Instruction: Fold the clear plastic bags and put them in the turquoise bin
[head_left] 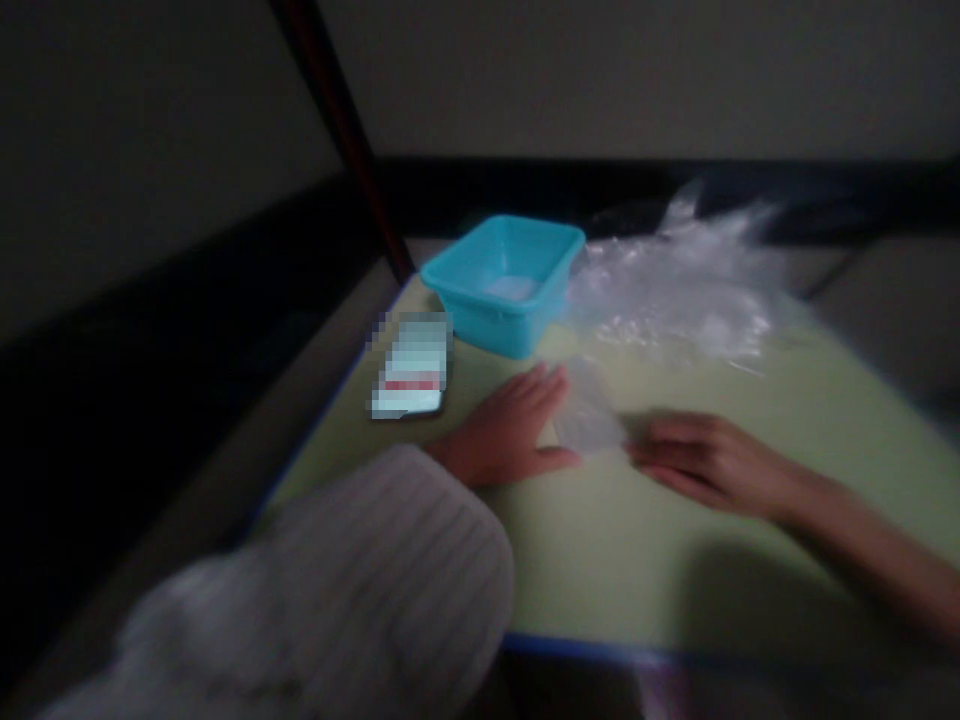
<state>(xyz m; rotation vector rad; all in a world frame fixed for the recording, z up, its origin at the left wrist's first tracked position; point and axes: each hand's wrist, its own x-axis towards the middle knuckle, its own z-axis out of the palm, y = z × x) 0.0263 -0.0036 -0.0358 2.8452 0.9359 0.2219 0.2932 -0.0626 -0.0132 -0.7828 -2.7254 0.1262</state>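
My left hand lies flat on the pale green table, fingers stretched out and touching the left edge of a small clear plastic bag. From the right, my right hand reaches the same bag, its fingertips together at the bag's right edge. The picture is blurred, so the grip of the right hand is unclear. A ribbed white sleeve covers my left arm.
A turquoise plastic tub stands at the table's far left, something pale inside it. A heap of clear plastic bags lies to its right. A phone rests at the left edge. The room around is dark.
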